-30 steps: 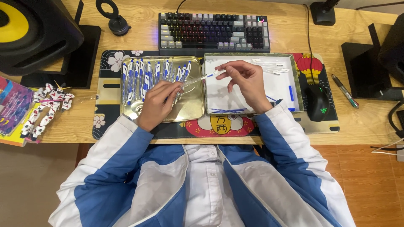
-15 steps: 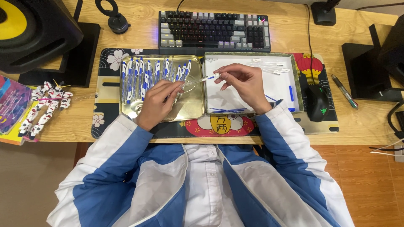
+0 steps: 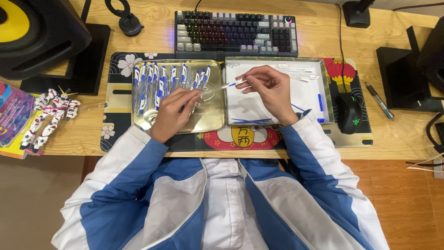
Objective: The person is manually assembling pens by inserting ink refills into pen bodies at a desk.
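The left hand [image 3: 173,113] and right hand [image 3: 270,90] are both pinching one clear pen [image 3: 221,88], holding it above the seam between the gold tray [image 3: 215,121] and the white tray [image 3: 326,88]. Blue-capped pens [image 3: 159,81] are lying along the gold tray's far edge.

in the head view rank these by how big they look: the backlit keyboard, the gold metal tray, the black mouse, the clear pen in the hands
1. Gold metal tray and backlit keyboard: close in apparent size, so unranked.
2. Black computer mouse.
3. Clear pen with blue tip, held between left hand and right hand: thinnest.
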